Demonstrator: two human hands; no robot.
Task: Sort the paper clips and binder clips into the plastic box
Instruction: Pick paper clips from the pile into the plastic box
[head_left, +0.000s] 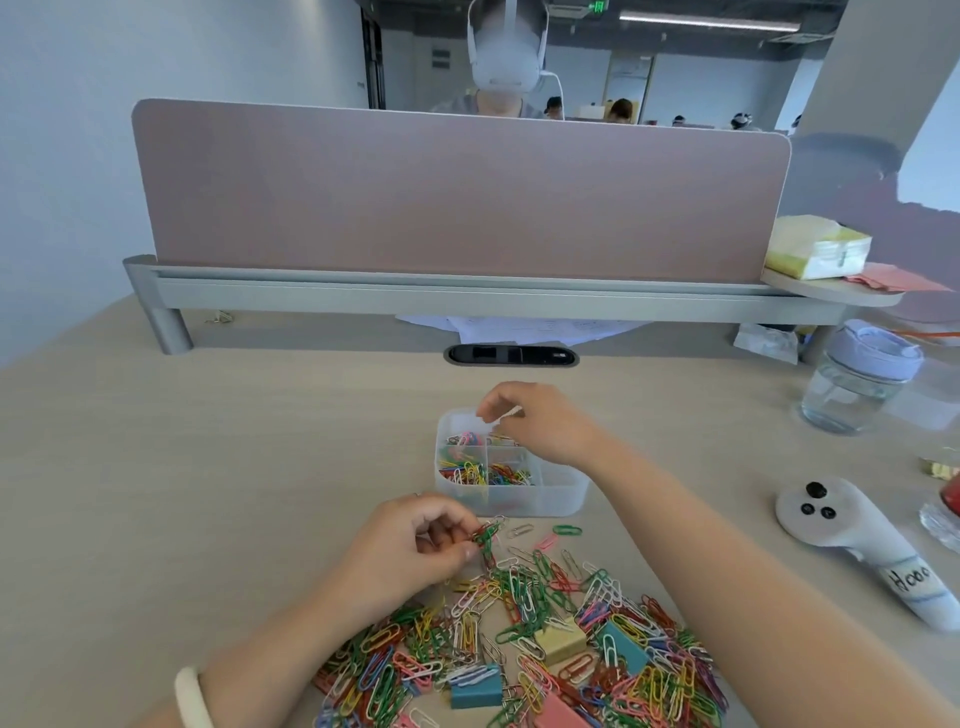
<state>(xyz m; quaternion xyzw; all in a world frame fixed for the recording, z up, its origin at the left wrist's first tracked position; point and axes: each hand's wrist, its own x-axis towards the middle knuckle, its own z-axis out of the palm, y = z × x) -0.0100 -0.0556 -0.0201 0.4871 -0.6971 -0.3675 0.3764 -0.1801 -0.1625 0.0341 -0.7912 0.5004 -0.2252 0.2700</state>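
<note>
The left hand (410, 545) pinched a tangle of paper clips (487, 538) just in front of the plastic box (550, 499). The right hand (540, 423) pinched a pale piece (511, 413) over the box's far compartment. Releasing low should stop pieces hopping the dividers.

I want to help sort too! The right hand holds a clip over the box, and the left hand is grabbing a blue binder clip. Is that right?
Almost. The head view shows the left hand pinching green paper clips, not a blue binder clip, which lies untouched in the pile. The right hand does hold a clip over the plastic box.
</note>
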